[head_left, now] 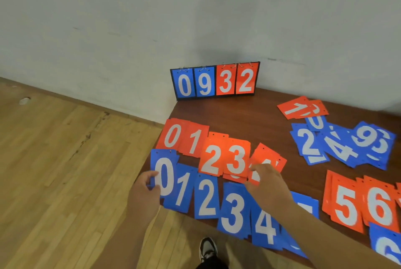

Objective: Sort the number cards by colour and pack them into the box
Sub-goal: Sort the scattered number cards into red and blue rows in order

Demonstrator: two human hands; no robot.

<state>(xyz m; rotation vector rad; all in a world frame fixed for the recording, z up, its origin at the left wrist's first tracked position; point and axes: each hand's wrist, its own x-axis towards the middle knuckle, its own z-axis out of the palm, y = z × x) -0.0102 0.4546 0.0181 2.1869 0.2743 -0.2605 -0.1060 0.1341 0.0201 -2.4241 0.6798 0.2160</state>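
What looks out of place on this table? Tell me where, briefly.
The red 4 card, pinched by the right hand, sits tilted out of its row. At the far right the blue pile is a jumble, cards overlapping at odd angles, and two red cards behind it lie askew.

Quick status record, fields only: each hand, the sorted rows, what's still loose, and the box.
left hand: pinches blue 0 card
right hand: on red 4 card, grip unclear
red row: 0 to 4, far side
blue row: 0 to 4, near edge
loose blue pile: unsorted, far right
box: not in view
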